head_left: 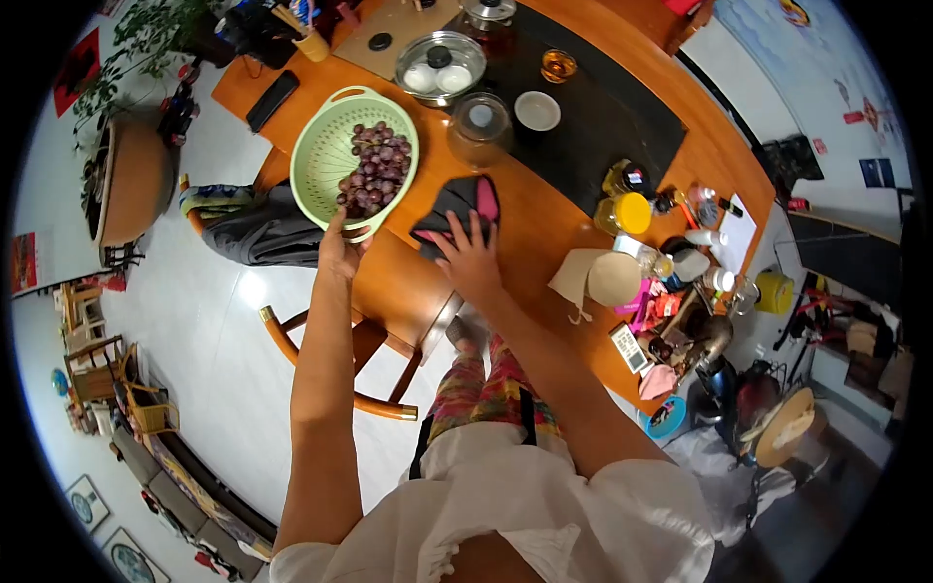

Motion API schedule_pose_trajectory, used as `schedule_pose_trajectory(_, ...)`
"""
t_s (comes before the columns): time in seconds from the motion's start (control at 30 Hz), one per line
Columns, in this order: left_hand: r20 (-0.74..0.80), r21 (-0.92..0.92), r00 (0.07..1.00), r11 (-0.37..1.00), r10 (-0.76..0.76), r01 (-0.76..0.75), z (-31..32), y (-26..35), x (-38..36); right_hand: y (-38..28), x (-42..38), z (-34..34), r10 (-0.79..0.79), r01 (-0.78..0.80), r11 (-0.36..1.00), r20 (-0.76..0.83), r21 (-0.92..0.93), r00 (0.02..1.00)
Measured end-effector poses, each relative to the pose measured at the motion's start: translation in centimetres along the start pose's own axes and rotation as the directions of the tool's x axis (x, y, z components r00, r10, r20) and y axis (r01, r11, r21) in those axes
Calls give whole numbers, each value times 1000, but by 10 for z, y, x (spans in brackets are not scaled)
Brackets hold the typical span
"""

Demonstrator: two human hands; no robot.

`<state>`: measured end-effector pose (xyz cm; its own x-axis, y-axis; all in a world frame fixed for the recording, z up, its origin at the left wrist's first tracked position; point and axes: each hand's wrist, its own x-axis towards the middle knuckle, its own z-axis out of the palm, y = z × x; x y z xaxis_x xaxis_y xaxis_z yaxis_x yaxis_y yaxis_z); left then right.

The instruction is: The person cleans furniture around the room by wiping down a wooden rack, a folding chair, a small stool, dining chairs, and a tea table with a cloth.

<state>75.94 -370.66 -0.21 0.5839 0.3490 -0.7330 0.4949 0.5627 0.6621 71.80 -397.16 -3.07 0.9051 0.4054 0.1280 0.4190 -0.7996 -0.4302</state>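
A light green plastic colander (316,165) stands at the table's left edge, with a bunch of purple-red grapes (379,170) inside on its right half. My left hand (340,251) grips the near rim of the colander by its handle, thumb up at the rim; its other fingers are partly hidden underneath. To the right, a dark grey cloth with pink parts (455,202) lies crumpled on the wood. My right hand (470,260) rests on the cloth's near side, fingers spread and flat.
Beyond the cloth are a glass pot (480,131), a lidded steel pan (440,68) with white round things, and a white cup (537,112). A phone (273,101) lies at far left. Jars (622,214) and clutter crowd the right side. A wooden chair (369,360) stands below the table.
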Motion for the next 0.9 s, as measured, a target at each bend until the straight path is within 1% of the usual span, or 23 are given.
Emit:
schedule_pose_trajectory(0.1,64,-9,997,999,32,-31,4,-8,-19,1,18,8,23,-23,999,-1,35,1000)
schedule_pose_trajectory(0.17,106,-27,993,999,49,-47,-1,-13,-33,1,11,5,16,-17,999,27,33,1000)
schedule_pose_trajectory(0.23,105,-57,994,998,34,-28,-14,-26,-41,3,-9,-3,-10,9,1000,71,13,997)
schedule_pose_trajectory(0.3,78,-98,997,995,-6,14,-30,-40,-47,5,-44,-8,-49,49,999,49,0,998)
schedule_pose_trajectory(0.33,65,-76,998,997,7,-2,-40,-47,-54,7,-66,-10,-72,72,997,40,-7,997)
schedule_pose_trajectory(0.4,43,-38,998,999,37,-36,-43,-53,-78,16,-109,-12,-115,124,983,71,-135,991)
schedule_pose_trajectory(0.43,57,-44,998,999,5,-3,-58,-62,-75,16,-129,-20,-103,114,987,104,-109,989)
schedule_pose_trajectory(0.53,36,-11,999,1000,-23,24,-71,-75,-98,24,-173,-35,-73,83,994,142,-64,987)
schedule_pose_trajectory(0.57,68,-33,996,998,-50,52,-77,-80,-101,25,-175,-34,-80,95,990,133,-108,988)
schedule_pose_trajectory(0.63,72,-22,995,997,-75,76,-87,-93,-106,27,-177,-28,-90,111,975,115,-195,989)
schedule_pose_trajectory(0.73,114,-34,986,992,-119,123,-92,-115,-110,13,-150,-21,-61,100,970,177,-220,982)
schedule_pose_trajectory(0.77,133,-30,983,991,-125,130,-93,-122,-111,9,-138,-6,-53,80,970,120,-230,991)
schedule_pose_trajectory(0.83,157,-29,976,987,-150,157,-89,-131,-121,0,-110,20,-95,92,990,-28,-107,995)
schedule_pose_trajectory(0.87,169,-22,974,987,-151,157,-87,-133,-129,-9,-94,22,-141,135,978,-30,-159,990)
schedule_pose_trajectory(0.9,181,-17,972,988,-149,154,-84,-133,-138,-16,-78,28,-151,145,971,-16,-189,988)
